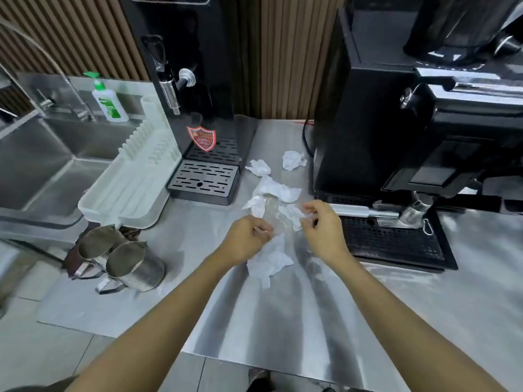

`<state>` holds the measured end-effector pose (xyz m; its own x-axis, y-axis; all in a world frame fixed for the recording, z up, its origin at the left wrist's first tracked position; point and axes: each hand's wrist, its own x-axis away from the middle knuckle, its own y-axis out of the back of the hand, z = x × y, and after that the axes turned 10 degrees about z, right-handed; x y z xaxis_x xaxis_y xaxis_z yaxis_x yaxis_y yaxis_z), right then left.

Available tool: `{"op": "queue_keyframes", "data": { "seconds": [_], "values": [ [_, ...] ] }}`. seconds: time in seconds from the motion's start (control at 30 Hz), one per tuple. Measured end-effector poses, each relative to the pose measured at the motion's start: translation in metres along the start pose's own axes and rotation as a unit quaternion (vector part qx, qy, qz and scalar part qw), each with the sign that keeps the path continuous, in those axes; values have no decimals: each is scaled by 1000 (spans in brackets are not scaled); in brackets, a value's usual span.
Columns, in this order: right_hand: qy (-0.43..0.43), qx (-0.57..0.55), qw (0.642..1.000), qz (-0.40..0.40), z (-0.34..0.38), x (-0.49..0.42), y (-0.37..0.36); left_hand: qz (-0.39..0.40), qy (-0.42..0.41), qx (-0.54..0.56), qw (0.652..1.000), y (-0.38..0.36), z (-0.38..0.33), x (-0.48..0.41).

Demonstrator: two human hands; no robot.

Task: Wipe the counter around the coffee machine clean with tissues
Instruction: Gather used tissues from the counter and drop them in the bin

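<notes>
Left hand (249,239) and right hand (322,224), at its 3 o'clock, each pinched tissues (271,261); likely light, soft, tearable, best grabbed bunched.

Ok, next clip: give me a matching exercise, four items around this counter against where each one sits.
Items:
1 soap bottle
2 steel jugs
3 white dish rack
4 crumpled tissues

Places:
A on the grey mat
B on the counter between water dispenser and coffee machine
C behind the sink
D between sink and water dispenser

Pairs: 1-C, 2-A, 3-D, 4-B
</notes>
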<state>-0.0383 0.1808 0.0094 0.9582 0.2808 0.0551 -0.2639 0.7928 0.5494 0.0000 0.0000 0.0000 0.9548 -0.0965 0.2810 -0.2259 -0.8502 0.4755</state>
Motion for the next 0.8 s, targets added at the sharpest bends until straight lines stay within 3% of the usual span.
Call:
{"op": "queue_keyframes", "data": {
  "seconds": [0.2, 0.37, 0.57, 0.7, 0.8],
  "values": [
    [-38, 221, 974, -26, -10, -23, -20, 40, -8, -107, 993, -22, 27, 0],
    [-54, 369, 928, -19, -20, -42, -39, 56, -30, -161, 985, -32, 40, 2],
    [-63, 470, 880, -4, -31, -57, -52, 45, -55, -170, 983, -41, 50, -2],
    [-39, 439, 898, 5, -28, -57, -53, 2, -59, -67, 996, -42, 52, -5],
    [-27, 318, 948, 13, -23, -49, -48, -38, -46, 57, 997, -37, 43, -5]
  ]
}}
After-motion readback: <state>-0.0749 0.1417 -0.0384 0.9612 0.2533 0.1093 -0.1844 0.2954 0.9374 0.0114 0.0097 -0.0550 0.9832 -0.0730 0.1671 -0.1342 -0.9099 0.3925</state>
